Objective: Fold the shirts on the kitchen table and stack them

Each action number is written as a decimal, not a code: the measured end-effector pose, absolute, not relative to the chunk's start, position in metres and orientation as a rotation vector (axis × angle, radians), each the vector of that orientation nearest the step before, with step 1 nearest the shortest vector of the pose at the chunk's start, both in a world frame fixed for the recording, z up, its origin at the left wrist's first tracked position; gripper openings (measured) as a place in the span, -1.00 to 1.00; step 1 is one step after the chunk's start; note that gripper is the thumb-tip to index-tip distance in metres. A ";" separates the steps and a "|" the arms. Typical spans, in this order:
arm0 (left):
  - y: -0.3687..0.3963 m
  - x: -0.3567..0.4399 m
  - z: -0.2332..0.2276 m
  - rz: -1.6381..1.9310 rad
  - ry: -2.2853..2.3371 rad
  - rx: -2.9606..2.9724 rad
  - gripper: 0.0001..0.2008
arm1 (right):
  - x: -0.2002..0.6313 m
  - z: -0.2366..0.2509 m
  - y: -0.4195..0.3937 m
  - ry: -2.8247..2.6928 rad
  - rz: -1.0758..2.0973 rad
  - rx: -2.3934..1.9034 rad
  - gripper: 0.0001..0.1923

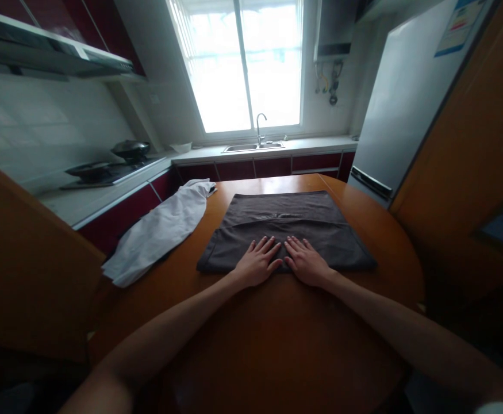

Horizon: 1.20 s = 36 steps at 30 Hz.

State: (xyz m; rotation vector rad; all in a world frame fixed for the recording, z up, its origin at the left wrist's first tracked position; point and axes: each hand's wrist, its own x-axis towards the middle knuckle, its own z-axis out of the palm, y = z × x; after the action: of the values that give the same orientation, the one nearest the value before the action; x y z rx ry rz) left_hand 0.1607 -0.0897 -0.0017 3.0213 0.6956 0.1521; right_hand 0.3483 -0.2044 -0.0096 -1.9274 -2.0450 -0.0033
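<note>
Presently, in the head view, we record both hands laid palm-down on a dark grey cloth (283, 227) that lies folded flat on a round wooden table (277, 339). The left hand (257, 263) rests on the cloth's near edge with its fingers extended and slightly fanned, pointing away from the person; it grips nothing and simply presses on the fabric. The right hand (306, 261) lies just beside it in the same manner, fingers straight and slightly spread, flat on the cloth and holding nothing. The two hands sit side by side near the middle of the near edge, index fingers almost touching. We note a horizontal fold line across the cloth beyond the fingertips.

A white garment (160, 230) lies crumpled at the left rim of the table, apart from the grey cloth and untouched by either hand. Beyond the table we observe a counter with a sink (253, 147) under a bright window (242, 63), a stove (108, 169) with pans to the left, and a refrigerator (402, 103) to the right.
</note>
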 end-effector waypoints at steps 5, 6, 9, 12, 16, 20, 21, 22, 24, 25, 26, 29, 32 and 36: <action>-0.090 0.161 -0.004 0.168 0.697 3.035 -0.36 | 0.350 -0.012 -0.203 -2.058 0.047 -1.965 -0.36; -0.090 0.161 -0.004 0.174 0.697 3.034 -0.36 | 0.351 -0.011 -0.202 -2.058 0.049 -1.966 -0.36; -0.090 0.159 -0.003 0.187 0.706 3.024 -0.37 | 0.353 -0.010 -0.202 -2.052 0.065 -1.974 -0.35; -0.085 0.148 -0.003 0.214 0.750 3.022 -0.37 | 0.360 -0.010 -0.207 -2.013 0.046 -2.013 -0.33; -0.065 0.107 -0.006 0.229 0.875 3.055 -0.38 | 0.382 -0.015 -0.226 -1.994 -0.027 -2.075 -0.29; -0.046 0.054 -0.011 0.268 1.007 3.085 -0.40 | 0.417 -0.026 -0.253 -1.947 -0.125 -2.143 -0.27; -0.042 0.043 -0.012 0.286 1.038 3.088 -0.41 | 0.426 -0.028 -0.259 -1.925 -0.156 -2.163 -0.27; -0.040 0.032 -0.012 0.299 1.068 3.084 -0.42 | 0.435 -0.031 -0.266 -1.905 -0.187 -2.181 -0.27; -0.035 0.013 -0.013 0.304 1.104 3.050 -0.43 | 0.453 -0.034 -0.278 -1.868 -0.242 -2.215 -0.28; -0.033 0.005 -0.013 0.304 1.095 3.021 -0.43 | 0.461 -0.034 -0.284 -1.852 -0.262 -2.230 -0.28; -0.030 -0.002 -0.013 0.304 1.062 2.993 -0.42 | 0.469 -0.035 -0.289 -1.838 -0.274 -2.242 -0.29; -0.023 -0.021 -0.008 0.306 0.893 2.919 -0.37 | 0.490 -0.036 -0.304 -1.838 -0.239 -2.231 -0.33; -0.017 -0.033 0.000 0.333 0.776 2.880 -0.34 | 0.507 -0.035 -0.317 -1.889 -0.155 -2.153 -0.36; -0.015 -0.040 0.013 0.442 0.599 2.959 -0.50 | 0.523 -0.029 -0.333 -2.016 -0.137 -1.965 -0.33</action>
State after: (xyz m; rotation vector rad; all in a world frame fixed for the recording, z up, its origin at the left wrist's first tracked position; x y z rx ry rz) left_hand -0.0397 -0.0147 0.0128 2.9595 0.5987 0.4415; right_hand 0.5227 -0.3329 -0.0294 -1.9653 -2.0160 -0.1370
